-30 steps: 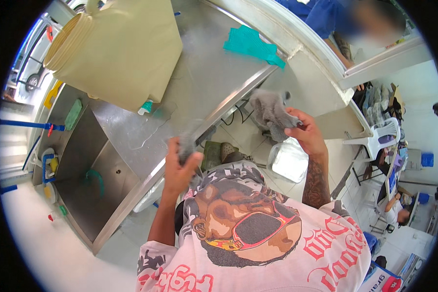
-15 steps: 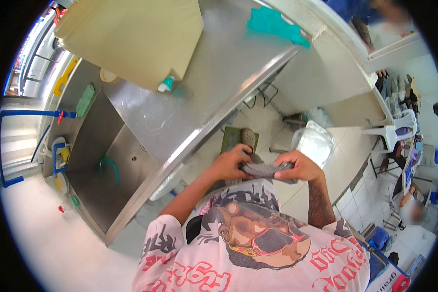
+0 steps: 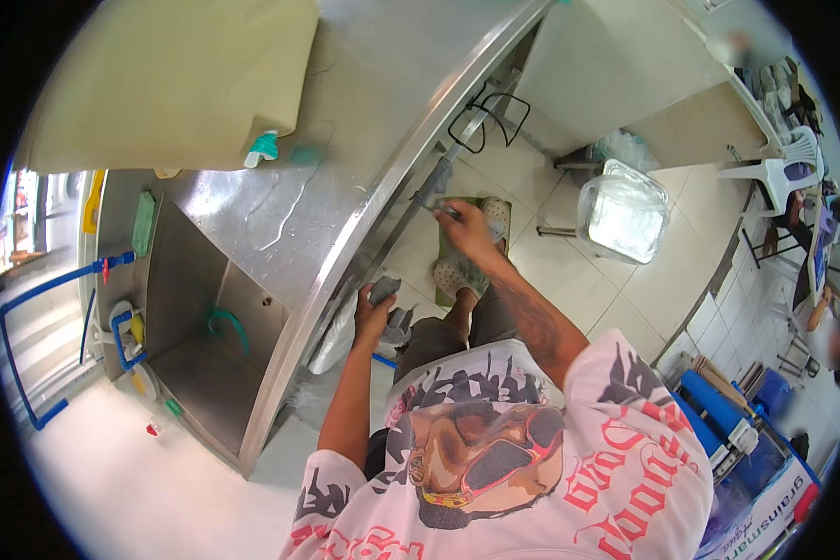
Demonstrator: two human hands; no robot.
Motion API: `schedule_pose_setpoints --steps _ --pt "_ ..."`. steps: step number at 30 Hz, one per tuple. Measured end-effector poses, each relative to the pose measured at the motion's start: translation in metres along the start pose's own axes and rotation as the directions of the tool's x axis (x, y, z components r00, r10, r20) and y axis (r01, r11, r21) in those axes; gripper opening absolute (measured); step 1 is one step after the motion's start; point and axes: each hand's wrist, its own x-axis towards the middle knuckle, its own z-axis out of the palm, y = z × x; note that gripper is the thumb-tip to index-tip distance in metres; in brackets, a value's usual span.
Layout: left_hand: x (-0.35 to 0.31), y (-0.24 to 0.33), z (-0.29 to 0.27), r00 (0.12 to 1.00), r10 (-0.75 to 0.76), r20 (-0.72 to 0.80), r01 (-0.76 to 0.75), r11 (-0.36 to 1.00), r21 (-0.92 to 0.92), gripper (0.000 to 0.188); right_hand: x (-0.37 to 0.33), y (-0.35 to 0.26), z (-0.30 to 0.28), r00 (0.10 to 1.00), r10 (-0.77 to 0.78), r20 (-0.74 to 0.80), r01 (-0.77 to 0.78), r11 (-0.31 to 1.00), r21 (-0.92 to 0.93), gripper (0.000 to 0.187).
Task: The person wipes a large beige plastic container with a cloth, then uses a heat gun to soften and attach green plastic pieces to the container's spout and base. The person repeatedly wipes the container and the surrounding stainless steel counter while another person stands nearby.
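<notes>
My left hand is closed around a bunched grey cloth, whose loose end hangs beside the fingers, below the steel table's front edge. Farther forward, my right hand reaches to the bar under the table, fingers pinched together. A strip of grey cloth lies against that bar and runs to my right fingertips. Whether it is a separate piece from the one in my left hand cannot be seen.
A steel table with a sink fills the left side. On it lie a cream board and a teal-capped tube. A black wire frame sticks out below its edge. A foil-lined tub and a white chair stand right.
My hands, earlier together on the grey cloth before my waist, have parted. The left moved left with grey cloth; the right moved forward to the bar under the table. My view has shifted.
</notes>
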Motion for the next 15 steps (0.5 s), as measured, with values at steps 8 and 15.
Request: schedule_pose_setpoints --steps 8,15 --pt "-0.036 -0.033 -0.022 0.990 -0.025 -0.138 -0.020 0.950 -0.311 0.033 0.046 0.003 0.054 0.989 0.125 0.073 -0.142 0.743 0.654 0.038" --pt "-0.081 -0.039 -0.025 0.983 0.046 -0.176 -0.080 0.978 -0.192 0.017 0.046 0.135 0.055 0.825 0.564 -0.017 -0.508 0.755 0.416 0.070"
